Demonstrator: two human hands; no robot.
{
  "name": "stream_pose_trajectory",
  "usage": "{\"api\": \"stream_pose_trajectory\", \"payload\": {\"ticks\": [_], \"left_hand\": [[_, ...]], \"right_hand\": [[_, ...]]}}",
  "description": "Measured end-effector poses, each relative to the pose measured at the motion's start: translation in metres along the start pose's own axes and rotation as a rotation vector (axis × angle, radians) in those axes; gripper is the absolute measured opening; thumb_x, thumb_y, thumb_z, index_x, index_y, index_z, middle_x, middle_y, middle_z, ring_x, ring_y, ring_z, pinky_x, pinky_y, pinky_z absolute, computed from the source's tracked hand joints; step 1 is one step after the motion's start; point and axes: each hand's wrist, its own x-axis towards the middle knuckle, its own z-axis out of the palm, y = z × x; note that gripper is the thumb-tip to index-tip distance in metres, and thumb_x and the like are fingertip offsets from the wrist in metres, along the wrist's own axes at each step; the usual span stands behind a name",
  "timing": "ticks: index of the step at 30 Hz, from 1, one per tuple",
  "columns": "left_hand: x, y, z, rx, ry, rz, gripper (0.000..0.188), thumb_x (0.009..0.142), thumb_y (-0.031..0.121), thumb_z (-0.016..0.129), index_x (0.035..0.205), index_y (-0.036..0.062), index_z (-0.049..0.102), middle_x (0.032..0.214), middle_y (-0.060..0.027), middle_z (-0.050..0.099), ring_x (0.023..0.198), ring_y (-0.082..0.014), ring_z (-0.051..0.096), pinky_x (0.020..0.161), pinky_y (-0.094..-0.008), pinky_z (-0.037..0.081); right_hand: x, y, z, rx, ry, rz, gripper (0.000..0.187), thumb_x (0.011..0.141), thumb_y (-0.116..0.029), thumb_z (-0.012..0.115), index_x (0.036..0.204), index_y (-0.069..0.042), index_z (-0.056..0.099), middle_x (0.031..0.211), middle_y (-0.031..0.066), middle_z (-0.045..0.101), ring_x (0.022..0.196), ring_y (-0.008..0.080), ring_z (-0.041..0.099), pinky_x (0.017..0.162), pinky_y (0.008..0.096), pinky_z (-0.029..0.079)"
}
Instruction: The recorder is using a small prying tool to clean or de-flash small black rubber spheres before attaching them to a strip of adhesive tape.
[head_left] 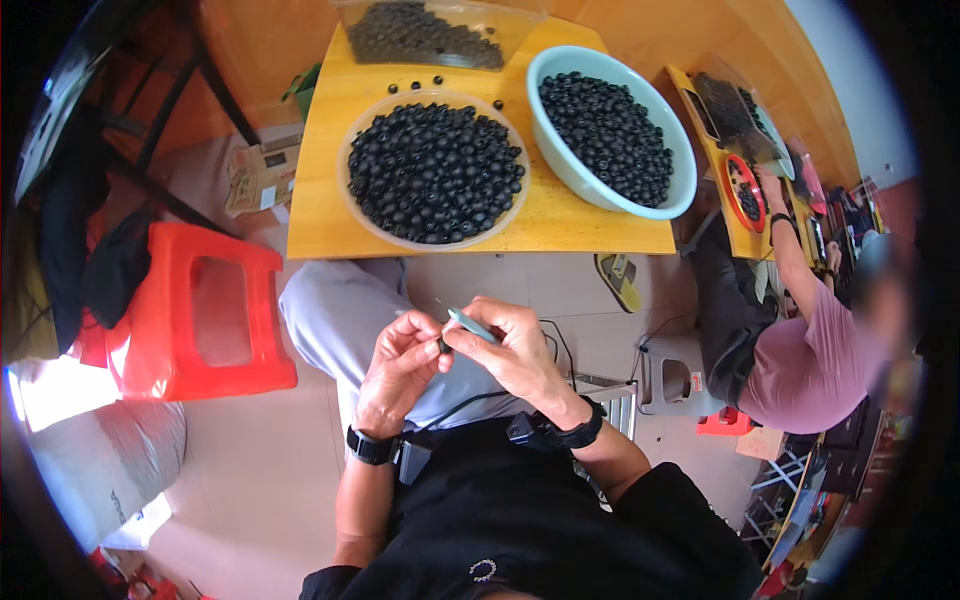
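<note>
Over my lap, my left hand [402, 362] is closed, pinching a small black bead [444, 346] between thumb and fingertips. My right hand [515, 350] grips a slim grey-green pen-like tool [474, 325]; a thin point shows at its upper left end, and its exact kind is unclear. Both hands' fingertips nearly meet at the bead. Beyond them, on the yellow table [330, 225], a round clear tray [352, 205] is heaped with black beads. To its right stands a pale blue basin [683, 185] holding more of the same beads.
A clear bin [480, 20] of beads and several loose beads lie at the table's far side. At left stands a red plastic stool [270, 330]. On the right, another person [805, 365] reaches toward a red tray [735, 195]. A sandal [622, 285] lies on the floor.
</note>
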Motion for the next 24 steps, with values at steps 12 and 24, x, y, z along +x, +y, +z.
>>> {"api": "stream_pose_trajectory", "payload": {"ticks": [12,24], "left_hand": [[0.007,-0.009,-0.004,0.023,0.03,-0.057,0.012,0.084,0.005,0.065,0.094,0.0057,0.057,0.094,-0.0031,0.062,0.079,-0.0121,0.06,0.073,-0.0264,0.051],[0.016,-0.008,-0.016,0.139,0.048,-0.034,0.013,0.089,0.005,0.058,0.101,0.0024,0.056,0.099,-0.0095,0.061,0.084,-0.0165,0.061,0.079,-0.0291,0.05]], "right_hand": [[-0.005,-0.01,-0.012,-0.172,-0.052,-0.032,0.022,0.076,-0.012,0.075,0.093,-0.003,0.064,0.075,-0.0015,0.059,0.063,0.0034,0.048,0.055,0.0213,0.04],[0.073,-0.031,-0.174,-0.403,0.613,-0.166,0.022,0.075,-0.01,0.071,0.094,-0.001,0.066,0.078,-0.0003,0.063,0.07,0.0073,0.055,0.066,0.0226,0.045]]}}
